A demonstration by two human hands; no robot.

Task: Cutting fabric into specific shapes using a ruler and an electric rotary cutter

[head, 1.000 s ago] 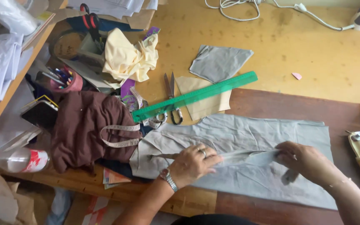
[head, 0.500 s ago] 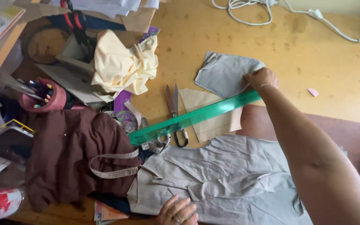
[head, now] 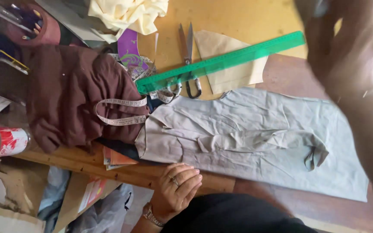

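Leftmost of everything, well to the left of the grey fabric (head: 255,138), a plastic bottle with a red label (head: 3,141) lies on its side. A heap of brown cloth (head: 72,97) sits just left of the fabric, with a white measuring tape (head: 119,111) looped across it. At the fabric's near left corner, the left hand (head: 178,183) rests on the edge of the wooden desk (head: 121,170), fingers (head: 191,183) held close together and curled, holding nothing; a ring and a wristwatch show on it.

The grey fabric itself lies flat and wrinkled on the desk, its long axis running left to right, with a raised fold along its middle. Just beyond its far edge lie a pair of scissors (head: 188,56) and a long green ruler (head: 221,62), slanting up to the right over a tan paper piece (head: 229,64).

The right hand (head: 346,47) hangs blurred above the fabric's far right corner, near the ruler's right end; whether it is spread or closed cannot be told. The fabric lies below and to its left, and the left hand is the nearer one to the cloth.
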